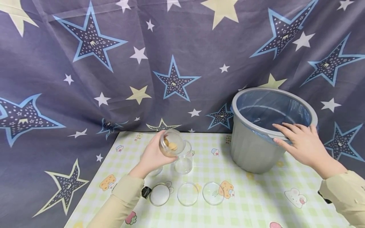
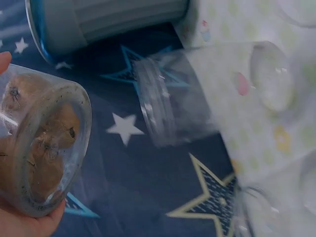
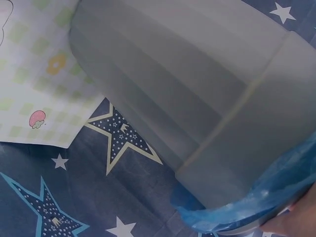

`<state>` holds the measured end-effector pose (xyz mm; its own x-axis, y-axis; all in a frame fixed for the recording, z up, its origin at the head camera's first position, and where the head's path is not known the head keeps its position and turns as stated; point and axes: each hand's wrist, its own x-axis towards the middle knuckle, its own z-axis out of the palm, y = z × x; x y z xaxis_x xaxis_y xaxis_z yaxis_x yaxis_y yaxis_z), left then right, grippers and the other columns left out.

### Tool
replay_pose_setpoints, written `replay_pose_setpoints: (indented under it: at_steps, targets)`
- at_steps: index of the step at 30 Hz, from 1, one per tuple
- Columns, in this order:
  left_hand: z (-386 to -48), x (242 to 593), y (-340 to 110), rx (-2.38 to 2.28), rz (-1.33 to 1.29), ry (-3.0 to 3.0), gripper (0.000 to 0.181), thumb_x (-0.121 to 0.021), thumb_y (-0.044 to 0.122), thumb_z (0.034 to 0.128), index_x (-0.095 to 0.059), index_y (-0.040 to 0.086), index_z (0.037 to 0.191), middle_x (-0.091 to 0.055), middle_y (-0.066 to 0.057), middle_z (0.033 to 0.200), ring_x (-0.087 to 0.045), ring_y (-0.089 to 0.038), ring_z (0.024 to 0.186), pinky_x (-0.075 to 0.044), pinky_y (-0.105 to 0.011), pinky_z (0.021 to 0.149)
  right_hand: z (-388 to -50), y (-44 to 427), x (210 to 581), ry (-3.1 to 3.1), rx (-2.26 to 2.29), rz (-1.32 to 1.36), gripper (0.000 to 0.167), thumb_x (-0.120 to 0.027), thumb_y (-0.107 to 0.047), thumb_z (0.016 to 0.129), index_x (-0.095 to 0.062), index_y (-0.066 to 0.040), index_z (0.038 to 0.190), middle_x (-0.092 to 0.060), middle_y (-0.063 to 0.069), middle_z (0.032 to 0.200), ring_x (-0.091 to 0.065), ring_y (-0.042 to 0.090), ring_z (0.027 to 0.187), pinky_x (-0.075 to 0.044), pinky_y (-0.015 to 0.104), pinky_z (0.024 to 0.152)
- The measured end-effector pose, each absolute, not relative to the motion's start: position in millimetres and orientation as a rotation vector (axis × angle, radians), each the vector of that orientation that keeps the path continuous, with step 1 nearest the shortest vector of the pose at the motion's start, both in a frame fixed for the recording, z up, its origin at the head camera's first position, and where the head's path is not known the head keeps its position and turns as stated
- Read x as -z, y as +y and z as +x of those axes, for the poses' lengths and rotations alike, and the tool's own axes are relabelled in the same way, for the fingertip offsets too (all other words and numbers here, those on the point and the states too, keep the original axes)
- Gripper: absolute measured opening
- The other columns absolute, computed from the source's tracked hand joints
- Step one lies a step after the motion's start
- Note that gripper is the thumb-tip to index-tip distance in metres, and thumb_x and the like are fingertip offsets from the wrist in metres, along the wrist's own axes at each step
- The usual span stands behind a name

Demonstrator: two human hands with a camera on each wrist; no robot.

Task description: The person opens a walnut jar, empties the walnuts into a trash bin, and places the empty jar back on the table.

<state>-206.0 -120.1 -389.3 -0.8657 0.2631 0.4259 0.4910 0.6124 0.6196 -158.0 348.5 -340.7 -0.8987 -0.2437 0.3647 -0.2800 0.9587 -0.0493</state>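
Observation:
My left hand (image 1: 152,153) grips a clear plastic jar (image 1: 174,139), tilted above the table with its mouth facing up toward the head camera. Several round brown pieces (image 2: 47,165) with dark, stem-like spots lie inside it. Just beyond and below stands a second clear jar (image 1: 183,165), with nothing visible inside. Another clear round container (image 1: 156,171) is mostly hidden behind the left hand. On the right, my right hand (image 1: 302,144) rests at the near rim of a grey bin (image 1: 253,152), fingers extended over the edge. A blue liner (image 3: 276,187) folds over the bin's rim.
Three round clear lids lie in a row at the front: a left lid (image 1: 159,194), a middle lid (image 1: 188,193) and a right lid (image 1: 213,193). A checked cloth (image 1: 242,205) covers the table. Behind hangs a dark star-patterned curtain (image 1: 199,41).

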Motion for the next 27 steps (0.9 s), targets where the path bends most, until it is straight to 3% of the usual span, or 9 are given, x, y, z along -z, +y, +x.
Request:
replay_pose_setpoints:
  at_steps: [7, 16, 22, 27]
  targets:
    - [-219, 366, -91, 1.039, -0.764, -2.48, 0.09, -0.09, 0.026, 0.0507, -0.049, 0.006, 0.127, -0.06, -0.007, 0.115, -0.058, -0.023, 0.104, -0.048, -0.041, 0.095, -159, 349, 342, -2.74, -0.141, 0.382, 0.052, -0.052, -0.045, 0.093, -0.048, -0.017, 0.137, -0.049, 0.024, 0.133, -0.041, 0.049, 0.115, -0.021, 0.069, 0.09]
    - [-226, 341, -60, 0.993, -0.832, -2.504, 0.092, -0.09, 0.028, 0.0536, -0.046, 0.008, 0.131, -0.057, -0.007, 0.12, -0.054, -0.025, 0.111, -0.047, -0.042, 0.096, -159, 348, 342, -2.736, -0.142, 0.381, 0.053, -0.052, -0.045, 0.093, -0.047, -0.018, 0.138, -0.048, 0.025, 0.134, -0.04, 0.049, 0.115, -0.021, 0.068, 0.091]
    - [-232, 328, -39, 0.887, -0.902, -2.505, 0.097, -0.089, 0.031, 0.0537, -0.044, 0.004, 0.135, -0.056, -0.013, 0.128, -0.052, -0.029, 0.119, -0.043, -0.042, 0.102, -158, 347, 341, -2.739, -0.15, 0.375, 0.053, -0.053, -0.045, 0.093, -0.047, -0.017, 0.138, -0.047, 0.025, 0.134, -0.04, 0.049, 0.116, -0.021, 0.067, 0.091]
    - [-239, 318, -20, 0.783, -0.958, -2.51, 0.091, -0.089, 0.034, 0.0538, -0.046, 0.006, 0.13, -0.059, -0.011, 0.12, -0.055, -0.026, 0.113, -0.046, -0.04, 0.099, -158, 347, 342, -2.727, -0.167, 0.376, 0.052, -0.054, -0.044, 0.093, -0.048, -0.016, 0.136, -0.047, 0.025, 0.134, -0.04, 0.049, 0.115, -0.02, 0.069, 0.091]
